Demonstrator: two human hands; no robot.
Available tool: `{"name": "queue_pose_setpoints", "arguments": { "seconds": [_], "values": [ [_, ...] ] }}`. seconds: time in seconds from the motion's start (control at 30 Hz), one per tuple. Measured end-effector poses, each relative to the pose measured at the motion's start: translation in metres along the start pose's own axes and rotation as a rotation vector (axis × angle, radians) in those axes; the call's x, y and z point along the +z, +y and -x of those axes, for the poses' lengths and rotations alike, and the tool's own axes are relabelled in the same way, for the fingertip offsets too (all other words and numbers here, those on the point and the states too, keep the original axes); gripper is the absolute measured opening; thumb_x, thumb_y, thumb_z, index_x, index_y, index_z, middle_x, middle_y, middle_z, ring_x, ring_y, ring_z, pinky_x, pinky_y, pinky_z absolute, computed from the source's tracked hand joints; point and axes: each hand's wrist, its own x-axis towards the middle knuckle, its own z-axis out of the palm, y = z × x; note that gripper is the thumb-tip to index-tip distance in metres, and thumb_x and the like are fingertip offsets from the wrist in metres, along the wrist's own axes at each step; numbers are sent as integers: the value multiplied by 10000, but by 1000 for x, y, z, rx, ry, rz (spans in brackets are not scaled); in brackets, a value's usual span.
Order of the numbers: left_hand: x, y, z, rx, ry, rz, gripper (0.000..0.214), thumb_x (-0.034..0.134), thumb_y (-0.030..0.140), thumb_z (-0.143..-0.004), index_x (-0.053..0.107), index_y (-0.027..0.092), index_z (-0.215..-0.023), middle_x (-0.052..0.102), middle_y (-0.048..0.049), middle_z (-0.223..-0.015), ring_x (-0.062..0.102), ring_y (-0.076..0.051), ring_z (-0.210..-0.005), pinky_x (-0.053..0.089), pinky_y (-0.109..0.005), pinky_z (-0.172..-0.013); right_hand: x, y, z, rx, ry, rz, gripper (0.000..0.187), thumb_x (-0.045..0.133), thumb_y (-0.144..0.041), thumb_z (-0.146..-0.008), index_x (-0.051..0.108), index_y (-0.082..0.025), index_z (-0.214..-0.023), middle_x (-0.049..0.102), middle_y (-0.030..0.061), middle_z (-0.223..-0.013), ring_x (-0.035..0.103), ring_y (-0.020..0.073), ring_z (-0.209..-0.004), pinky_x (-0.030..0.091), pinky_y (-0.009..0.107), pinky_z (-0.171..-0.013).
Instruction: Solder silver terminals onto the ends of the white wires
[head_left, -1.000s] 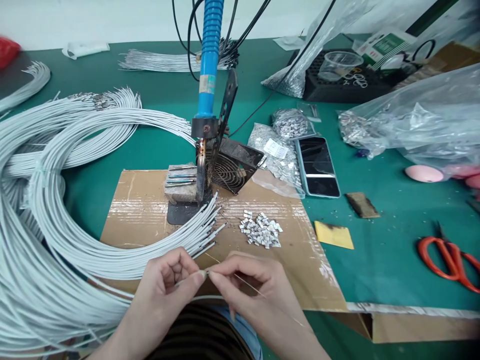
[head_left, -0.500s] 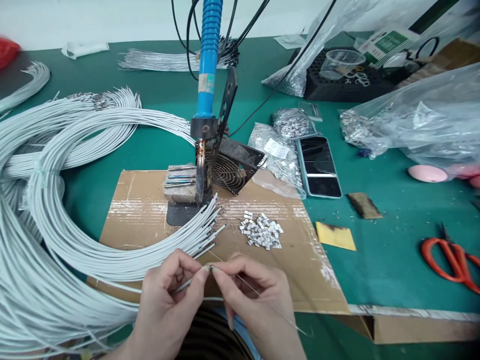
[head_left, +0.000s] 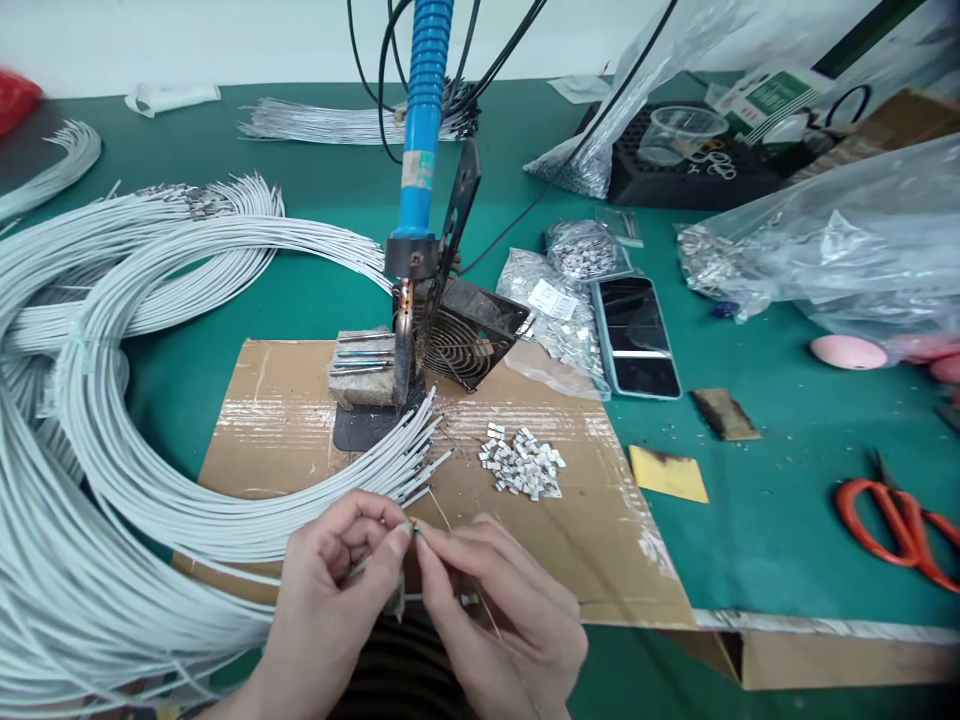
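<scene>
My left hand (head_left: pixel 337 590) is closed, its thumb and forefinger pinching a white cable whose end is mostly hidden by the fingers. My right hand (head_left: pixel 495 610) is closed too; its thumb and forefinger meet at the cable's tip, nearly touching the left fingertips. A thin solder wire (head_left: pixel 491 618) passes through the right hand, its free end pointing up and left over the cardboard. Just beyond my hands fans out a bundle of white cables (head_left: pixel 390 450). Small metal terminals (head_left: pixel 523 463) lie in a pile to the right of it.
A soldering iron (head_left: pixel 424 130) with a blue handle stands tip-down in its stand, beside a small fan (head_left: pixel 461 345). Cardboard (head_left: pixel 600 550) covers the work spot. Rightward lie a phone (head_left: pixel 637 335), a yellow sponge (head_left: pixel 667 473) and red-handled scissors (head_left: pixel 900 520). Coiled cables (head_left: pixel 82 450) fill the left.
My right hand has turned and its fingers have curled in more. The solder wire now stands steeper. Both hands' fingertips stay together at the cable tip, shifted slightly left.
</scene>
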Motion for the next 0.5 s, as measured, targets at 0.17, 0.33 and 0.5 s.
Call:
{"name": "queue_pose_setpoints", "arguments": {
  "seconds": [0.17, 0.33, 0.5],
  "values": [
    [8, 11, 2, 24, 63, -100, 167, 843, 277, -782, 726, 163, -745, 520, 69, -551, 393, -74, -519, 310, -177, -504, -11, -3, -15, 13, -127, 39, 230, 710, 21, -878, 804, -185, -917, 710, 14, -657, 592, 127, -548, 523, 250, -529],
    [16, 21, 6, 20, 133, -201, 123, 807, 254, -714, 719, 178, -674, 542, 49, -539, 401, -90, -524, 283, -201, -497, -22, 1, -23, 88, -186, 1, 199, 733, -33, -858, 811, -210, -815, 694, -14, -605, 598, 124, -515, 501, 237, -501],
    [13, 22, 6, -4, 117, -184, 125, 807, 247, -721, 716, 171, -682, 529, 56, -536, 397, -82, -520, 282, -189, -502, -31, 9, -22, 431, -114, -134, 180, 717, -195, -962, 796, -233, -804, 647, -36, -643, 573, 96, -470, 465, 222, -465]
  ]
}}
